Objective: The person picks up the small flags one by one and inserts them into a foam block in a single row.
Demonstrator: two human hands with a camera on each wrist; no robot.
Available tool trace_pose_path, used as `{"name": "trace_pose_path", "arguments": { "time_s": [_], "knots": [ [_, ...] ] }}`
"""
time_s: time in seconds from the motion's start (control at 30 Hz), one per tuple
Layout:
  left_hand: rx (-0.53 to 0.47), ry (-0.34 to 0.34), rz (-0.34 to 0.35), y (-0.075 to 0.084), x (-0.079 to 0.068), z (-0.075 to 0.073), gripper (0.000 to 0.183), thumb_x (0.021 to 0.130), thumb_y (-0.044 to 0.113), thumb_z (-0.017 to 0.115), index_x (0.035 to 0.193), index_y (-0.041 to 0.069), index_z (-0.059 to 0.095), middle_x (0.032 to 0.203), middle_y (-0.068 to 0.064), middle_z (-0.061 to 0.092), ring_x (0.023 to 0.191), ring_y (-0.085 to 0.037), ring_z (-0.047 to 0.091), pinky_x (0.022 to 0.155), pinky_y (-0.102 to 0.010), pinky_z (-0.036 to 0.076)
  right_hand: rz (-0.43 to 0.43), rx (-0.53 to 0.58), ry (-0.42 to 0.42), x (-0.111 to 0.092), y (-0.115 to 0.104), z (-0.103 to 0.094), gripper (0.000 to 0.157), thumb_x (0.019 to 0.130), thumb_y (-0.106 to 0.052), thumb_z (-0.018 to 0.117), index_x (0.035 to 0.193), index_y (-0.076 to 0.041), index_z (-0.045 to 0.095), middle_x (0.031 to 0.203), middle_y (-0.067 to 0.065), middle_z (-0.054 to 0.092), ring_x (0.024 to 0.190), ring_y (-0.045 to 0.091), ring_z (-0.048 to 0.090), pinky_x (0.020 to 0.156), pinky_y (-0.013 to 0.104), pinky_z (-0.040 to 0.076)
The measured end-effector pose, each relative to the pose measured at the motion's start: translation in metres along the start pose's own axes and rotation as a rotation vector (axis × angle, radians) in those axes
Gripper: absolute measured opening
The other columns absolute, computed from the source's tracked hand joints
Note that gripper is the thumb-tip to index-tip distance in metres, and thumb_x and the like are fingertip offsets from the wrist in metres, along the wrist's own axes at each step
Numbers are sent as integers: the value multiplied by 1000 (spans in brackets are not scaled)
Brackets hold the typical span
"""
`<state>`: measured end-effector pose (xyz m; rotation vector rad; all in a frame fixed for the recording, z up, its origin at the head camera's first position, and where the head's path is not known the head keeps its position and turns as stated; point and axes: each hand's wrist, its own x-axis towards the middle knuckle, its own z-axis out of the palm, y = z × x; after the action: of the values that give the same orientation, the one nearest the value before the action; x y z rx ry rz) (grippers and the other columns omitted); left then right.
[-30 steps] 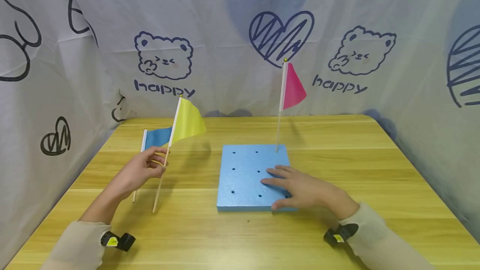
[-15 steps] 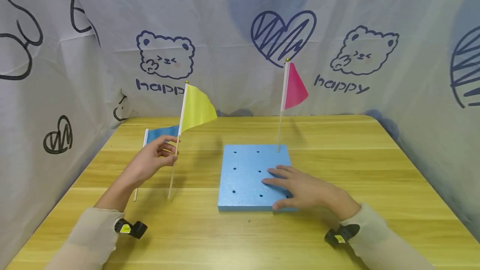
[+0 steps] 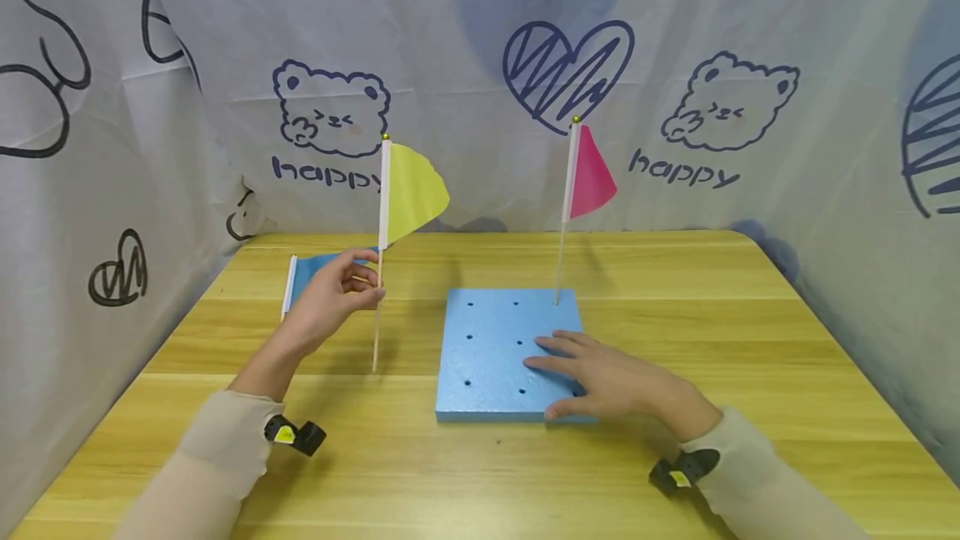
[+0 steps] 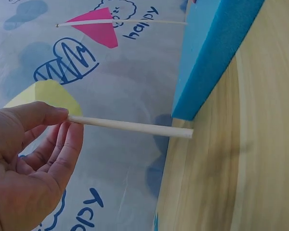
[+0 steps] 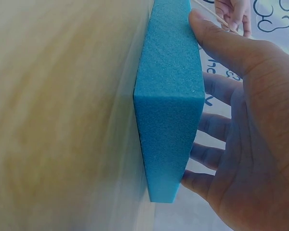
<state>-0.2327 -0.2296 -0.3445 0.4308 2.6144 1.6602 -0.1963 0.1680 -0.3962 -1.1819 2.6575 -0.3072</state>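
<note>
Between thumb and fingers my left hand (image 3: 333,294) pinches the stick of a yellow flag (image 3: 412,194), just below its cloth. The stick stands nearly upright, left of a blue foam board (image 3: 491,365) with several small holes. In the left wrist view the stick's lower end (image 4: 183,132) is bare and apart from the board. My right hand (image 3: 611,373) rests on the board's right side, fingers spread, thumb at the front edge. A pink flag (image 3: 588,177) stands upright in the board's back right hole. Behind my left hand is a blue flag (image 3: 307,272), partly hidden.
The wooden table (image 3: 420,482) carries the board and reaches back to a white cloth curtain (image 3: 450,107) with drawn bears and hearts. More of the curtain hangs at both sides. Each wrist wears a black camera strap.
My left hand has moved right and away from me, raising the yellow flag and bringing it more upright, closer to the board. My right hand has stayed on the board.
</note>
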Motion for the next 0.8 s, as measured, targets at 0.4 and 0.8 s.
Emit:
{"name": "trace_pose_path", "arguments": {
  "time_s": [0.4, 0.8],
  "knots": [
    [-134, 24, 51, 14, 25, 20, 48, 94, 3, 65, 139, 4, 46, 109, -19, 55, 96, -25, 62, 86, -41, 55, -8, -2, 10, 0, 1, 0, 78, 87, -71, 53, 150, -27, 41, 158, 6, 28, 145, 35, 19, 111, 57, 27],
    [-259, 49, 95, 27, 48, 49, 48, 93, -1, 64, 137, 3, 46, 110, -17, 56, 101, -33, 61, 84, -36, 56, -16, -8, 22, 0, 3, 2, 79, 87, -72, 50, 150, -27, 41, 158, 6, 28, 145, 35, 19, 112, 57, 26]
  ]
}}
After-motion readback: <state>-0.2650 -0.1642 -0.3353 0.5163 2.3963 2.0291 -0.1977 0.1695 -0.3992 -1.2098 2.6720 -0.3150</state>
